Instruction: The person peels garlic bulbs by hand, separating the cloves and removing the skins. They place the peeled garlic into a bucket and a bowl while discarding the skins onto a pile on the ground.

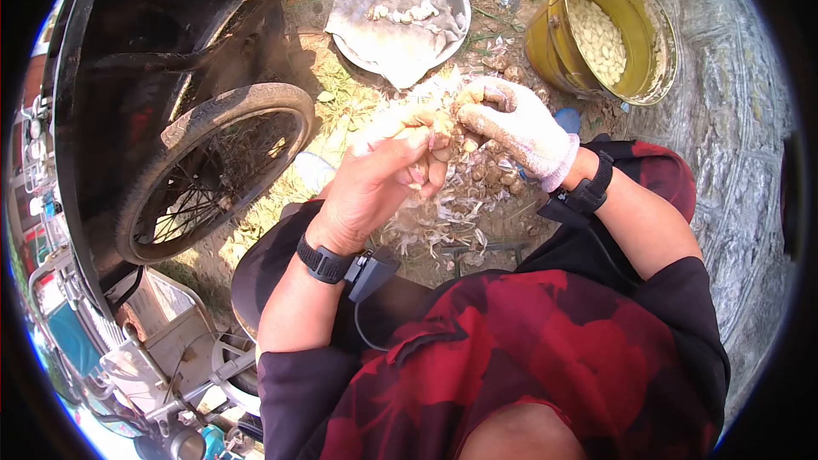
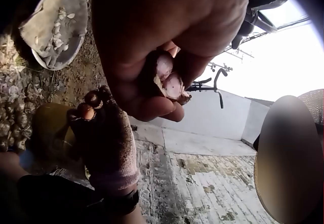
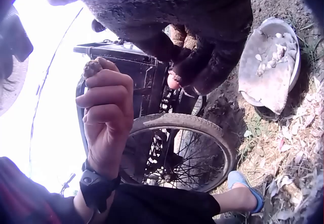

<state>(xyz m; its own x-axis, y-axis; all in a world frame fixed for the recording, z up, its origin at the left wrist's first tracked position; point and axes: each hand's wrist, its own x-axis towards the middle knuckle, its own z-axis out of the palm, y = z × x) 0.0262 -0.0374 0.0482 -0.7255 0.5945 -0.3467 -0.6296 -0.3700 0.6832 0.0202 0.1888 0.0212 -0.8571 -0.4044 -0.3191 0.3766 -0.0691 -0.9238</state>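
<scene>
My bare left hand (image 1: 383, 166) pinches a broken piece of garlic bulb (image 2: 172, 85) between thumb and curled fingers. Pinkish cloves show at its open side in the left wrist view. Close beside it, my right hand (image 1: 520, 123) wears a dirty white glove, its fingers curled inward. Tan, garlic-like bits (image 3: 178, 34) show between those gloved fingers, mostly hidden in shadow. Below both hands, whole garlic bulbs (image 1: 490, 172) and dry papery skins (image 1: 447, 221) lie heaped on the ground.
A metal basin (image 1: 460, 8) lined with cloth holds several loose cloves. To its right stands a yellow bucket (image 1: 545, 47) with many peeled-looking cloves inside. A cart wheel (image 1: 294, 111) is close on the left. Plastic sheeting (image 1: 733, 204) covers the right side.
</scene>
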